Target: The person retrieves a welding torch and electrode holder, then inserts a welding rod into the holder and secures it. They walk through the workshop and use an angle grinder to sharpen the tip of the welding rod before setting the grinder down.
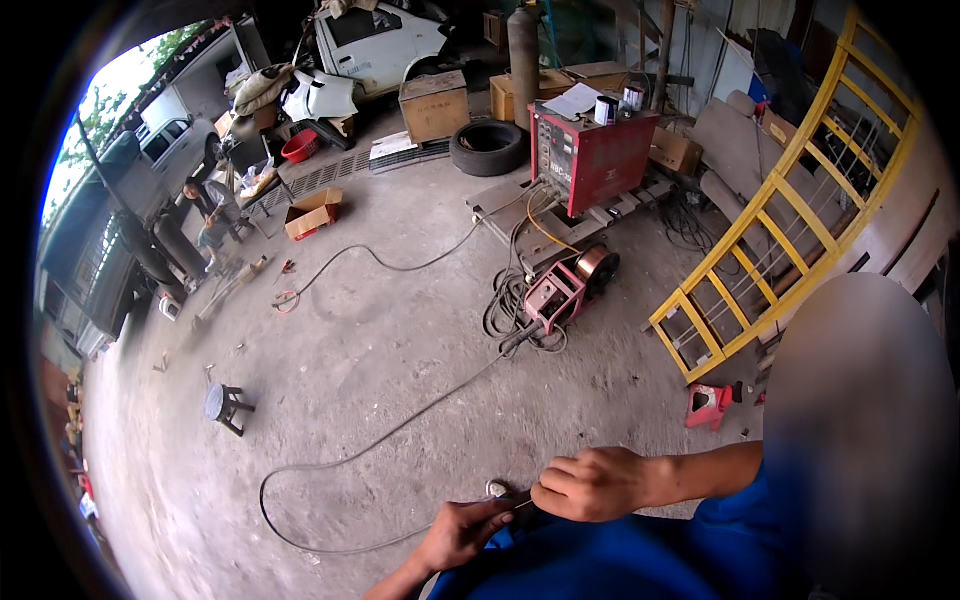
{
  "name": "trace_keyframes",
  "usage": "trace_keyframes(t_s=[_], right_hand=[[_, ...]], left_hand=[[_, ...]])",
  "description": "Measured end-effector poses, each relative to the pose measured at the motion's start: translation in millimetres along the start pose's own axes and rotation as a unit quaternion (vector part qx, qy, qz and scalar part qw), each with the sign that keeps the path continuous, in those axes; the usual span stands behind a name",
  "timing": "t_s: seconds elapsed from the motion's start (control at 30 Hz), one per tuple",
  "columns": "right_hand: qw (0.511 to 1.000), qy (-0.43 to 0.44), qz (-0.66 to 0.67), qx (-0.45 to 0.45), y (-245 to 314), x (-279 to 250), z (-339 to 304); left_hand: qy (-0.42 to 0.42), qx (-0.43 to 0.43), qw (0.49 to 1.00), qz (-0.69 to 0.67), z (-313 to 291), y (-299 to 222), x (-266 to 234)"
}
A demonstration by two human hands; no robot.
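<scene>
Close to my body at the bottom, my left hand (462, 530) is closed with its thumb laid along a dark, slim piece, apparently the welding torch (519, 499). A black cable (375, 452) runs in a loop over the floor and ends at this hand. My right hand (595, 485) sits just to the right, its fingers pinched at the same piece's other end; what lies inside them is hidden. Far up the cable stands the red wire feeder (556, 298) with a copper wire spool (598, 266).
A red welding machine (590, 160) stands on a low cart behind the feeder. A yellow ladder-like frame (790, 205) leans at right, above a red jack stand (709, 404). At left are a small stool (228, 405) and a seated person (215, 205). A tire (489, 149) lies farther back.
</scene>
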State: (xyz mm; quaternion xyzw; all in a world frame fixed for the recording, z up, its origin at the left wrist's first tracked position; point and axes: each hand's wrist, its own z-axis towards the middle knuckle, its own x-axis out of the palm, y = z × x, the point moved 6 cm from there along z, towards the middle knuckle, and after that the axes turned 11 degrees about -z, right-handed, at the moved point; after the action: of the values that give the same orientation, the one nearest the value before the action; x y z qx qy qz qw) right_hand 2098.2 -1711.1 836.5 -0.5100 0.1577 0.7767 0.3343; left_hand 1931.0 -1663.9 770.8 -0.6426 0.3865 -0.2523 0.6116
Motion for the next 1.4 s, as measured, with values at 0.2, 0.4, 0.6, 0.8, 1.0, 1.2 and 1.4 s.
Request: trace_keyframes(t_s=[0.2,0.4,0.6,0.8,1.0,1.2,1.4], right_hand=[[1.000,0.003,-0.014,-0.014,3,-8,-9],[0.999,-0.005,-0.032,-0.008,-3,-8,-11],[0.997,-0.022,-0.080,0.007,-1,-18,-4],[0.999,0.016,-0.025,0.017,-4,-15,-6],[0.996,0.086,-0.036,0.015,17,7,-15],[0.984,0.145,0.090,0.056,22,29,-16],[0.926,0.284,0.236,0.073,5,26,-4]], left_hand=[[0.023,-0.034,0.999,0.015,-4,-5,7],[0.127,-0.121,0.978,-0.112,4,25,8],[0.193,-0.109,0.953,-0.205,-1,39,10],[0.131,-0.050,0.981,-0.130,-18,45,8],[0.074,-0.004,0.995,-0.070,-27,40,15],[0.059,-0.025,0.997,-0.053,-39,46,14],[0.095,-0.031,0.994,-0.051,-47,43,14]])
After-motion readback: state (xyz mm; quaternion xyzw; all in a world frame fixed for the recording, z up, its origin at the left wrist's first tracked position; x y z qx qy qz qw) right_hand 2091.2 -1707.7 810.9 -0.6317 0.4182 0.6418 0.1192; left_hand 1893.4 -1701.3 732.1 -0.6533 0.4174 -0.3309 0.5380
